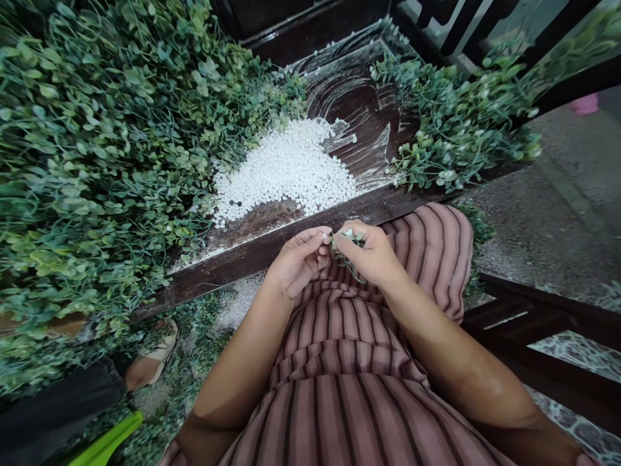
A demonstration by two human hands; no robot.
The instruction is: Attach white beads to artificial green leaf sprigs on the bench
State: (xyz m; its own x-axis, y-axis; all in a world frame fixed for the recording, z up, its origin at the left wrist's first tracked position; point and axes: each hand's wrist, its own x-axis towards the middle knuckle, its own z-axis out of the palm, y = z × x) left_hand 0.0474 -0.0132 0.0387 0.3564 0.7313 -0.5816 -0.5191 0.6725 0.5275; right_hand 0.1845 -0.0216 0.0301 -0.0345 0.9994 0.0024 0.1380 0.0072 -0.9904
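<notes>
Over my lap, both hands meet fingertip to fingertip. My left hand (301,260) pinches a small white bead (325,239) between thumb and forefinger. My right hand (371,254) is closed on a sprig of artificial leaves (354,237), whose tip reaches to the bead; some leaves hang below the fingers. Whether the bead sits on the stem I cannot tell. Just beyond my hands, a heap of white beads (291,168) is spread on a dark wooden bench (361,97). A small black piece (235,203) lies at the heap's near left.
A big mass of artificial greenery (107,142) fills the left, and a smaller bunch (451,123) lies on the right. Another person's foot (154,356) is at lower left, near a bright green object (109,440). A dark wooden frame (543,323) stands at right.
</notes>
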